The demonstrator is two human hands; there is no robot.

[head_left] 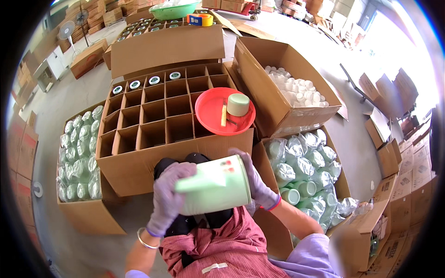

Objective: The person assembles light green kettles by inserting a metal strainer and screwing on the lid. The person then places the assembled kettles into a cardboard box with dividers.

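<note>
Between my gloved hands, above my lap, a pale green jug [215,185] lies tilted on its side, with a small red print near one end. My left hand [168,197] is closed at its handle side. My right hand [260,183] presses round the opposite end, its fingers partly hidden behind the jug. Just ahead stands a divided carton [134,171], with several white-and-green round tops in its far row of cells. On its right corner rests a red basin [211,118] holding a pale green cup [238,105] and a yellow-handled tool [224,115].
An open carton [259,53] of white caps [301,90] stands at the far right. Bagged green jugs [306,162] fill a box by my right arm; another box [88,215] of them sits left. Behind are a second divided carton, a green basin [174,11] and orange tape [200,20].
</note>
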